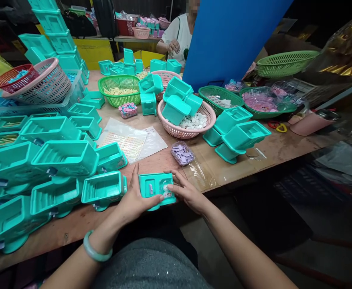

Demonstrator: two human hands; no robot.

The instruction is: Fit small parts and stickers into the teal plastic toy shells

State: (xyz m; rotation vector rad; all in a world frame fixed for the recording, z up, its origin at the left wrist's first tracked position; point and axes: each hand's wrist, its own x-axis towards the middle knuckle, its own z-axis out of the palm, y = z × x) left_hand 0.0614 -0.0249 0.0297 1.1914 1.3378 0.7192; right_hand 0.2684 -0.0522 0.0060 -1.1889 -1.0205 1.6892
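Between both hands, at the table's front edge, is a teal plastic housing with a small lilac part and a round white piece on its face. My left hand grips its left side, the thumb lying across the lower front. From the right, my right hand holds the other side, with a finger on the round white piece. Just beyond sits a clear tub of lilac parts. Close to my left hand stands another open teal housing.
Many teal housings are stacked at left. A pink basket holds white pieces and housings; a green basket holds yellowish parts. Sticker sheets lie mid-table. Right are more housings, scissors and a pink cup. Another person sits opposite.
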